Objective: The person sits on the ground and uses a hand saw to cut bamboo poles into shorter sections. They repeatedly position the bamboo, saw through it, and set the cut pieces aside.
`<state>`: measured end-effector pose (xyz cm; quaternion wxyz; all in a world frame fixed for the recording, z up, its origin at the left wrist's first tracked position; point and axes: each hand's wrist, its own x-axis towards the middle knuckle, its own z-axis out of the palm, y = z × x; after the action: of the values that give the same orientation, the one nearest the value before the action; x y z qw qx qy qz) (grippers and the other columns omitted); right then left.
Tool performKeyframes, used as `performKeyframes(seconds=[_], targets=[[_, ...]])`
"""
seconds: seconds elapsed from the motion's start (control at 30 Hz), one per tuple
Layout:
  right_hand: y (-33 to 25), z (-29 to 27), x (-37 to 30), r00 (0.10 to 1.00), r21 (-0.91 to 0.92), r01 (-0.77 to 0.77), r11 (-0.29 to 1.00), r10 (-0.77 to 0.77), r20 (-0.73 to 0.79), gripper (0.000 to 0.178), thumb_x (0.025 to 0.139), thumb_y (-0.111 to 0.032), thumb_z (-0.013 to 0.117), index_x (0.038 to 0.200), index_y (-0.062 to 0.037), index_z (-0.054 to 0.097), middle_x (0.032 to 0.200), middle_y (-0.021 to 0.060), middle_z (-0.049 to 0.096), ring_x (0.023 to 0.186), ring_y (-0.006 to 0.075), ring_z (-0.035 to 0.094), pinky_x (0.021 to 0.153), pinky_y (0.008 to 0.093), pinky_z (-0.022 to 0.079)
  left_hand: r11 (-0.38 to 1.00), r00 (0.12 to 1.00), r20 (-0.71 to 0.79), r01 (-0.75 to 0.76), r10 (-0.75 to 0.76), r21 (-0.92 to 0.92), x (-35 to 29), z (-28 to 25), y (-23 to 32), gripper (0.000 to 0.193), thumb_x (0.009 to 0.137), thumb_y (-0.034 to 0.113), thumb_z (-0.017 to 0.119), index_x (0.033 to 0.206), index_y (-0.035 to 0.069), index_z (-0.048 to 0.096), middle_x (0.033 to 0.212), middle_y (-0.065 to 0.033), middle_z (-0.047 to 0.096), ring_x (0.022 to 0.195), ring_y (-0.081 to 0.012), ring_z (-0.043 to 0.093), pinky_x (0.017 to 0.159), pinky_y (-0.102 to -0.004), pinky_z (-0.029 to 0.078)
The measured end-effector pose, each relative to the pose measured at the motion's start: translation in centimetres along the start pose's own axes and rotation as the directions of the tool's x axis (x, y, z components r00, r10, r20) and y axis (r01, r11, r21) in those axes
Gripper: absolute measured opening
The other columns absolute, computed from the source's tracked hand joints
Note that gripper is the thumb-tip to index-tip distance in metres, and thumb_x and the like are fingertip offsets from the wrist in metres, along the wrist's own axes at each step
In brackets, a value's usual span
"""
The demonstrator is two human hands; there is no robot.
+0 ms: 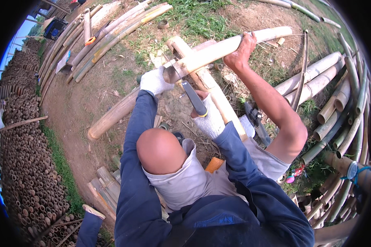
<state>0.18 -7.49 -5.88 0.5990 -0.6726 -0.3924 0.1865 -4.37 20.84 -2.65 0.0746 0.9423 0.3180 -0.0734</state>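
Note:
A pale bamboo pole (212, 51) slants across a wooden support beam (218, 96). My bare right foot (239, 53) presses on the pole's far part. At its near left end my left hand (156, 81), in a white knit glove, is closed on the bamboo; its fingertips are partly hidden. My right hand (210, 119), also gloved, grips the grey and dark handle of a hand saw (194, 99). The saw's thin blade lies across the pole close to my left hand, and the cut itself is hard to make out.
Long bamboo poles (119, 31) lie at the far left, with an orange-handled saw (90, 40) on them. Another pole (113, 114) rests on the ground. Stacked cut bamboo (29, 164) lines the left. More poles (317, 74) crowd the right. A person's leg (88, 230) shows lower left.

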Motion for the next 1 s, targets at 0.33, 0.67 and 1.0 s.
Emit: performKeyframes(seconds=[0.33, 0.67, 1.0], targets=[[-2.6, -2.0, -3.6, 0.981, -0.001, -0.192, 0.981, 0.192, 0.010, 0.064, 0.082, -0.001, 0.067, 0.144, -0.0046, 0.051, 0.124, 0.0171, 0.063, 0.108, 0.0309, 0.068, 0.100, 0.0368, 0.053, 1.000, 0.999, -0.021, -0.024, 0.024, -0.013, 0.8, 1.4, -1.2, 0.096, 0.067, 0.061, 0.087, 0.142, 0.006, 0.064, 0.118, -0.0225, 0.077, 0.111, -0.0390, 0.075, 0.099, -0.0466, 0.059], [-3.0, -5.1, -11.6, 0.998, -0.098, -0.066, 0.993, 0.067, 0.006, 0.066, 0.083, 0.000, 0.067, 0.147, -0.0030, 0.050, 0.126, 0.0178, 0.063, 0.114, 0.0310, 0.067, 0.100, 0.0399, 0.053, 0.998, 0.996, 0.061, -0.067, 0.068, -0.015, 1.4, 0.7, -1.7, 0.099, 0.069, 0.062, 0.086, 0.144, 0.003, 0.061, 0.121, -0.0254, 0.076, 0.113, -0.0409, 0.074, 0.101, -0.0464, 0.058], [0.2, 2.6, 5.8, 1.000, 0.099, 0.004, 0.995, -0.001, -0.027, 0.063, 0.086, 0.001, 0.071, 0.145, -0.0028, 0.050, 0.115, 0.0115, 0.062, 0.099, 0.0213, 0.062, 0.092, 0.0356, 0.053, 0.999, 0.965, -0.264, 0.007, 0.007, 0.051, -1.2, 2.0, 0.7, 0.075, 0.072, 0.052, 0.090, 0.127, 0.008, 0.065, 0.116, -0.0180, 0.077, 0.108, -0.0346, 0.076, 0.096, -0.0492, 0.058]])
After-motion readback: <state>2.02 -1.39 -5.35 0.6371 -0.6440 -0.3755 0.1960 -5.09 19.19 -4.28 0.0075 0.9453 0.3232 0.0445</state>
